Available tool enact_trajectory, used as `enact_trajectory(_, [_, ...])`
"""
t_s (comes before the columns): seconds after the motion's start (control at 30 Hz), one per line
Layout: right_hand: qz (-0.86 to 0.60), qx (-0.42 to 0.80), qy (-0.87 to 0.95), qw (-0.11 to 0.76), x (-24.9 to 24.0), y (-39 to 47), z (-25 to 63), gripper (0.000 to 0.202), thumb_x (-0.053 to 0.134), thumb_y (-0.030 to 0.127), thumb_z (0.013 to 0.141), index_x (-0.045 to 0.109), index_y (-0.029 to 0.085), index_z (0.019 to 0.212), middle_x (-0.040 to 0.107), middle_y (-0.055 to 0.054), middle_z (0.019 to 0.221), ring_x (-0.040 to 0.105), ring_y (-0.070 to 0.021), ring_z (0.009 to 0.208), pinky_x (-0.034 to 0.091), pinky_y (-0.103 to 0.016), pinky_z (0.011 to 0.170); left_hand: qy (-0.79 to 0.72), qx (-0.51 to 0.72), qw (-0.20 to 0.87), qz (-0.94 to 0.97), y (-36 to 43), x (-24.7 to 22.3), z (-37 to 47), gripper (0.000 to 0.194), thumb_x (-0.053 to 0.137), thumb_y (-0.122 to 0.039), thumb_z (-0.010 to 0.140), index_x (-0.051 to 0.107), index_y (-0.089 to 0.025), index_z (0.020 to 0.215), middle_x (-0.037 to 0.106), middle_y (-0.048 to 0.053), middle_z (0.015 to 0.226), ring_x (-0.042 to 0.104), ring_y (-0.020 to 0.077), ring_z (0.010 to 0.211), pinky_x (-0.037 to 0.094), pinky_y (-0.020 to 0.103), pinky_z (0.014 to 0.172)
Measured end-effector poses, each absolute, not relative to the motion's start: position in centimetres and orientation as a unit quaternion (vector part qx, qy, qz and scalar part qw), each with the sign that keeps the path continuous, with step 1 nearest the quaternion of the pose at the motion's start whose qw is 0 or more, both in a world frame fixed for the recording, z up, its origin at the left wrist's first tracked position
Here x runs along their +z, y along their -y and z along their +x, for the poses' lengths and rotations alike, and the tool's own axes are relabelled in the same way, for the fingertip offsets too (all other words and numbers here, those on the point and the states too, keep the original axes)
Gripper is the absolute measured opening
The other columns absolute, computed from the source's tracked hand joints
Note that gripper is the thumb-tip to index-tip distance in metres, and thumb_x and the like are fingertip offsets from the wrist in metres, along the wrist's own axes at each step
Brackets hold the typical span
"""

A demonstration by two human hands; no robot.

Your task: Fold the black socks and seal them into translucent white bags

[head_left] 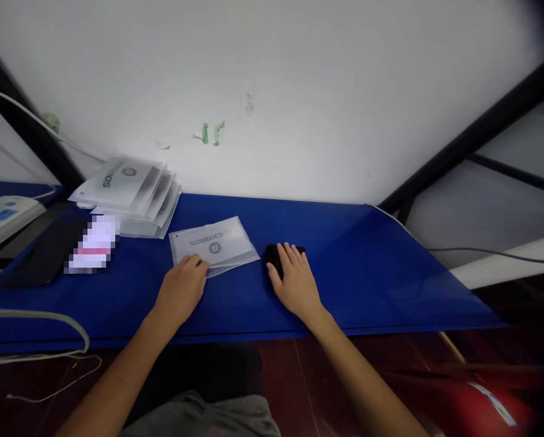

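Two translucent printed bags, one over the other, lie on the blue table point(344, 291); the upper bag point(228, 240) bears dark lettering and a round logo. My left hand point(184, 285) has its fingers curled together on the near left edge of these bags, gripping that edge. To the right, my right hand point(294, 276) rests palm down with fingers stretched over a black item point(273, 260), which is mostly covered by the hand. A stack of similar bags point(126, 188) sits at the back left against the wall.
Left of the bags lie a black phone point(47, 252) and a blurred-out item point(92, 246). A white power strip point(8, 218) is at the far left. Cables hang at the front left. Black metal bars flank the table, and a red object point(476, 406) is below right.
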State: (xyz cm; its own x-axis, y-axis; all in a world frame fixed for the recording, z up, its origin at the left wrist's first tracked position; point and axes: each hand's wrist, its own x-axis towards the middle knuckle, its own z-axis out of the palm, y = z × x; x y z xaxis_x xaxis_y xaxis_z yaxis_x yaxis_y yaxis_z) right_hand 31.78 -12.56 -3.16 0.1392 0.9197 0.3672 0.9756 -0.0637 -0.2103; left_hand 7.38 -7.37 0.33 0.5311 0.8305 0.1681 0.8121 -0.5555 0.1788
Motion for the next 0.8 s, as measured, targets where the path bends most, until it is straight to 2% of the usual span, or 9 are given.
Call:
enact_trajectory(0.1, [-0.708,-0.093,0.663,0.225,-1.8,12.9,30.7,0.054,0.037,0.041,0.094,0.045,0.011,0.138,0.048,-0.018,0.141,0.040,-0.0337,0.134,0.031,-0.058,0.108,-0.471,0.148,-0.009,0.870,7.3,0.4,7.8,0.026,0.042,-0.011,0.089,0.067,-0.018,0.092,0.065,0.008,0.091,0.059,0.0236,0.088,0.050,0.036,0.073])
enact_trajectory(0.17, [-0.658,-0.112,0.706,0.237,-0.7,13.3,29.3,0.047,0.037,0.034,0.095,0.050,0.013,0.135,0.051,-0.015,0.139,0.044,-0.0299,0.131,0.032,-0.054,0.110,-0.468,0.184,-0.039,0.864,7.3,0.5,7.8,0.026,0.042,-0.012,0.090,0.067,-0.018,0.094,0.065,0.008,0.089,0.059,0.0228,0.086,0.050,0.035,0.072])
enact_trajectory(0.23, [-0.574,-0.106,0.780,0.226,0.3,13.7,27.7,0.041,0.038,0.028,0.094,0.056,0.015,0.130,0.061,-0.013,0.128,0.053,-0.0259,0.122,0.040,-0.046,0.106,-0.457,0.218,-0.065,0.860,7.1,0.8,7.8,0.026,0.042,-0.013,0.091,0.067,-0.018,0.096,0.065,0.007,0.089,0.059,0.0219,0.085,0.050,0.034,0.072])
enact_trajectory(0.33, [-0.518,-0.091,0.830,0.188,1.1,13.6,25.8,0.040,0.037,0.024,0.094,0.056,0.015,0.129,0.062,-0.013,0.126,0.054,-0.0255,0.119,0.045,-0.042,0.100,-0.436,0.245,-0.081,0.862,7.0,1.4,7.8,0.027,0.041,-0.014,0.092,0.067,-0.018,0.096,0.065,0.007,0.088,0.059,0.0209,0.084,0.050,0.033,0.073])
enact_trajectory(0.43, [-0.517,-0.104,0.836,0.154,1.3,13.0,25.0,0.041,0.035,0.022,0.094,0.055,0.011,0.128,0.061,-0.014,0.126,0.053,-0.0271,0.118,0.045,-0.042,0.099,-0.415,0.256,-0.082,0.869,7.0,1.8,7.8,0.028,0.040,-0.014,0.093,0.068,-0.019,0.093,0.065,0.006,0.087,0.059,0.0197,0.084,0.050,0.032,0.073])
enact_trajectory(0.57, [-0.550,-0.089,0.822,0.114,0.9,11.9,25.2,0.039,0.036,0.021,0.094,0.055,0.009,0.126,0.064,-0.014,0.116,0.057,-0.0272,0.107,0.047,-0.040,0.094,-0.401,0.284,-0.091,0.866,6.9,1.9,7.7,0.029,0.040,-0.014,0.093,0.068,-0.019,0.093,0.065,0.006,0.087,0.060,0.0181,0.082,0.051,0.030,0.072])
enact_trajectory(0.73, [-0.601,-0.057,0.795,0.060,0.2,10.8,25.6,0.044,0.038,0.005,0.087,0.047,0.008,0.130,0.066,-0.014,0.108,0.061,-0.0238,0.097,0.050,-0.037,0.086,-0.385,0.334,-0.128,0.851,6.7,1.9,7.5,0.023,0.044,-0.014,0.092,0.067,-0.017,0.092,0.066,0.005,0.084,0.061,0.0169,0.078,0.052,0.029,0.068])
enact_trajectory(0.8, [-0.610,-0.059,0.789,0.047,0.0,10.4,25.5,0.045,0.037,0.003,0.087,0.046,0.009,0.131,0.066,-0.012,0.104,0.062,-0.0228,0.093,0.051,-0.035,0.082,-0.372,0.352,-0.146,0.846,7.3,1.8,7.6,0.018,0.049,-0.014,0.090,0.066,-0.015,0.096,0.066,0.006,0.086,0.062,0.0184,0.079,0.053,0.030,0.070])
